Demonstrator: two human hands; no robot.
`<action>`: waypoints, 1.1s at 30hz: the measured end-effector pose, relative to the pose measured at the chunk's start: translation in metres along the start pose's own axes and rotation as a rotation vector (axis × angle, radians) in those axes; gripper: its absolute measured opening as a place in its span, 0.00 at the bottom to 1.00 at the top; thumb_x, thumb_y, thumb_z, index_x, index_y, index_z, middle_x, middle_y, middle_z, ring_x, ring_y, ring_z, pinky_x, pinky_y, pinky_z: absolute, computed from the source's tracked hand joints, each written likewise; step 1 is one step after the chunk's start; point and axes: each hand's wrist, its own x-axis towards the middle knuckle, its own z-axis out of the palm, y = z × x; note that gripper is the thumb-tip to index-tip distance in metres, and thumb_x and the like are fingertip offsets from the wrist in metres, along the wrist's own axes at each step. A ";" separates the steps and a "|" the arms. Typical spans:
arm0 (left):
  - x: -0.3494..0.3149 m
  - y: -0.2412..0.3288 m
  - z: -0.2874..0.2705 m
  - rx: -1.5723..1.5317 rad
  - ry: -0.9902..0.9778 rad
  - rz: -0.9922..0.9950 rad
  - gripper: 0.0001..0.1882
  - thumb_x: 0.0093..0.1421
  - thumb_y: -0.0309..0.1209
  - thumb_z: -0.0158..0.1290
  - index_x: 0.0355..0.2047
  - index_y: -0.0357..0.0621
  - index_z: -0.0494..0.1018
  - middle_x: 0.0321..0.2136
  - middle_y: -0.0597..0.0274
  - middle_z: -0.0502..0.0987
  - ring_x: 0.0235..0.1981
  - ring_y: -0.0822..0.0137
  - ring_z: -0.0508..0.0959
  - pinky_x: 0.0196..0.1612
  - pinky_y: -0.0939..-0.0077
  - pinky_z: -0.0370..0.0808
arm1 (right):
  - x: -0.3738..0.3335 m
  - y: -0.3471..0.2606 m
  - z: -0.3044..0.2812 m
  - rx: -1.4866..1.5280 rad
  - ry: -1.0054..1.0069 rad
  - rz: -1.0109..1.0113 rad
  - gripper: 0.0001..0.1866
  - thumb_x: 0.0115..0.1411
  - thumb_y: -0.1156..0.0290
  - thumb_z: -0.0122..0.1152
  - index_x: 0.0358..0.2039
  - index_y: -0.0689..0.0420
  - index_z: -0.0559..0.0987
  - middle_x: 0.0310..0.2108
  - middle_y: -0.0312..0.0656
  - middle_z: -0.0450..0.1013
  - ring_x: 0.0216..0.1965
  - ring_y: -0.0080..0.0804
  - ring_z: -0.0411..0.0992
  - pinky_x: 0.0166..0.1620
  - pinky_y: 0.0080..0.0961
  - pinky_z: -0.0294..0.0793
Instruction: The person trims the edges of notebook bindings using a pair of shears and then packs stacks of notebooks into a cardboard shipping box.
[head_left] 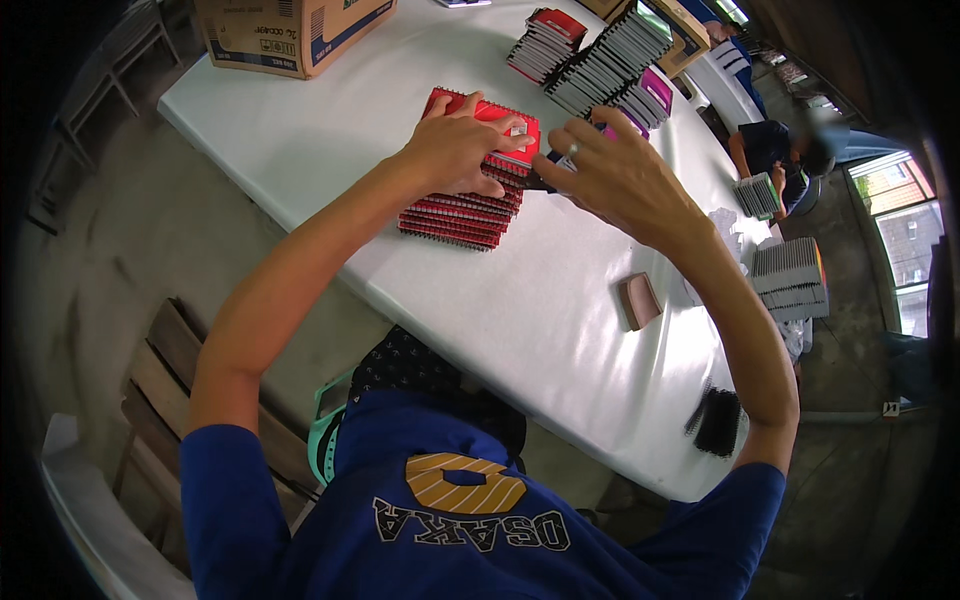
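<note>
Red-covered, wire-bound notebooks point(458, 218) lie stacked on the white-covered desk point(480, 320), apparently unfinished.
Left hand point(453, 152) spread over them; right hand point(622, 180) curled around a dark, half-hidden object point(540, 184); farther black-spined notebook stacks point(592, 82) possibly done.

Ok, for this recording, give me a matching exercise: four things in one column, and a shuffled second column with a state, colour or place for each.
Column one
1. Left hand
2. Right hand
3. Small block
4. Bristly bundle

Column two
A. Black, lying near the edge of the white table
B. Wears a ring, fingers bent
C. Pinkish tan, on the tabletop
D. Fingers spread over the top red notebook

Right pairs: 1-D, 2-B, 3-C, 4-A
</note>
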 end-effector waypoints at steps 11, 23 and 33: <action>0.002 0.002 -0.007 0.000 -0.047 0.006 0.40 0.44 0.42 0.68 0.60 0.69 0.67 0.63 0.71 0.65 0.67 0.45 0.54 0.67 0.45 0.49 | -0.011 0.001 0.020 -0.151 0.102 -0.179 0.21 0.48 0.63 0.68 0.44 0.47 0.74 0.43 0.27 0.71 0.51 0.21 0.67 0.57 0.28 0.64; 0.002 -0.004 0.005 -0.031 0.014 0.003 0.42 0.40 0.40 0.70 0.59 0.69 0.68 0.62 0.71 0.66 0.66 0.46 0.56 0.66 0.46 0.50 | -0.008 -0.030 0.004 -0.020 -0.052 0.173 0.11 0.47 0.70 0.67 0.32 0.53 0.78 0.34 0.34 0.73 0.42 0.26 0.72 0.49 0.28 0.70; 0.003 -0.002 0.006 0.026 0.026 0.005 0.44 0.40 0.38 0.69 0.60 0.68 0.67 0.63 0.70 0.64 0.65 0.45 0.57 0.66 0.47 0.50 | -0.022 -0.047 0.024 -0.099 -0.016 0.143 0.09 0.49 0.71 0.63 0.33 0.54 0.78 0.39 0.34 0.75 0.41 0.27 0.72 0.46 0.26 0.69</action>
